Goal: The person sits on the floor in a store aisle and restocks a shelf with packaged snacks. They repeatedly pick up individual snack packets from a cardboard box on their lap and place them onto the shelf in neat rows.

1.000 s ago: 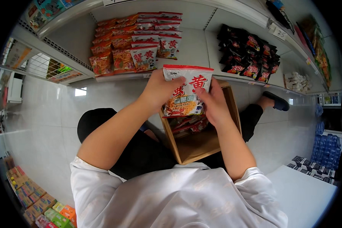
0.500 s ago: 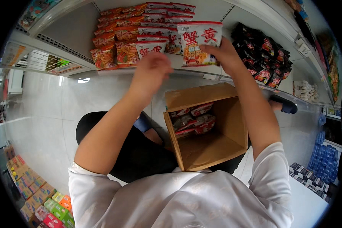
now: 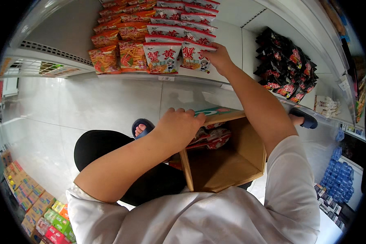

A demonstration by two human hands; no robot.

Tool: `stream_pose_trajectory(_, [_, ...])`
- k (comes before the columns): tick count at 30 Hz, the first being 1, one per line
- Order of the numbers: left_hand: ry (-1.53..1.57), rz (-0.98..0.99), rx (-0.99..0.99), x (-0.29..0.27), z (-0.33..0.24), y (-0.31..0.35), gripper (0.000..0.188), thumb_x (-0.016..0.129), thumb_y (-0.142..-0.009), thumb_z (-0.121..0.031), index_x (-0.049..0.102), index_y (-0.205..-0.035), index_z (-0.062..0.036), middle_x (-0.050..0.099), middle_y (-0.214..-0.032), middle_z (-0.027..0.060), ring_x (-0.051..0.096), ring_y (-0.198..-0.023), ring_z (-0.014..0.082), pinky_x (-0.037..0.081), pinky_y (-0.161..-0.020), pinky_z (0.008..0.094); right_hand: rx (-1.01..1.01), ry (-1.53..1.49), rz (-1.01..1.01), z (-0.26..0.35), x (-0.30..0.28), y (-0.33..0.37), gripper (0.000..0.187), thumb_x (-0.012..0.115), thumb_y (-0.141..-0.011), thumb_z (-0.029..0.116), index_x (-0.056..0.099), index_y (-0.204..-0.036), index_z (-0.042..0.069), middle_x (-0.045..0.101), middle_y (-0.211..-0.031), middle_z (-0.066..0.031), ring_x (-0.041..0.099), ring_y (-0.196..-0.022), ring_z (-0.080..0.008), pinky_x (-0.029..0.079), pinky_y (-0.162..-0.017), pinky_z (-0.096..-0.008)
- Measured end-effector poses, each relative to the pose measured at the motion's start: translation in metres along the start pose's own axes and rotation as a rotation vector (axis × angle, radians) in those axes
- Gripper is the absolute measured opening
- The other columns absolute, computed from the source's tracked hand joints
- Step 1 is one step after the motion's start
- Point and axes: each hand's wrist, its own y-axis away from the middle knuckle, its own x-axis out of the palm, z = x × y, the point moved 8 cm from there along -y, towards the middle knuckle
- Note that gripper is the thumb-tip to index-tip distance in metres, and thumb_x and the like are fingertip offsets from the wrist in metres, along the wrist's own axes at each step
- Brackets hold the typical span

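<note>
My right hand [image 3: 218, 58] pinches the right edge of a white-and-red snack bag [image 3: 193, 57], which stands at the front of the right-hand row on the shelf. Beside it another white-and-red snack bag [image 3: 162, 61] heads the neighbouring row. My left hand [image 3: 179, 126] is closed over the far left edge of an open cardboard box [image 3: 242, 156] between my legs, at its raised flap; the fingertips are partly hidden. Inside the box, several white-and-red snack bags [image 3: 217, 138] lie toward the far left, partly covered by my left hand.
Rows of orange snack bags [image 3: 132, 53] stand on the shelf to the left. A heap of black snack bags [image 3: 288, 67] lies farther right on it. Stacked cartons [image 3: 32, 195] are at the lower left, blue bottles [image 3: 341, 179] at the right. My slippered feet flank the box.
My right hand has moved the snack bag from above the shelf's front edge to the front of the right-hand row. My left hand has come down from near the shelf to the box flap.
</note>
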Motion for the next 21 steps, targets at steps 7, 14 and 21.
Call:
stream_pose_trajectory(7, [-0.001,-0.004,0.011,-0.001,0.003,-0.004,0.031,0.061,-0.083,-0.013,0.059,-0.113,-0.0047,0.067,-0.099,0.0153,0.069,-0.092,0.0339,0.054,-0.081,0.0447,-0.363,0.702,-0.334,0.044,-0.025,0.015,0.049,0.077,-0.079,0.029,0.062,-0.115,-0.001,0.069,-0.107,-0.0194,0.068,-0.089,-0.0309,0.054,-0.078,-0.0429])
stream_pose_trajectory(14, [-0.028,-0.02,0.019,0.001,-0.002,-0.003,0.027,0.061,-0.085,-0.015,0.059,-0.11,-0.0059,0.07,-0.094,0.012,0.07,-0.09,0.0322,0.053,-0.079,0.0454,0.099,1.084,0.455,-0.003,0.027,0.055,0.05,0.07,-0.083,0.028,0.058,-0.124,0.001,0.061,-0.123,-0.0229,0.06,-0.113,-0.0324,0.049,-0.095,-0.043])
stream_pose_trajectory(21, [-0.03,-0.022,0.011,0.002,-0.001,0.0,0.027,0.062,-0.084,-0.014,0.059,-0.11,-0.0064,0.069,-0.094,0.0126,0.07,-0.089,0.0324,0.054,-0.077,0.0444,-0.173,1.099,0.528,-0.002,0.064,0.062,0.081,0.071,-0.083,0.031,0.032,-0.15,0.005,0.044,-0.144,-0.0252,0.043,-0.134,-0.0371,0.035,-0.112,-0.0418])
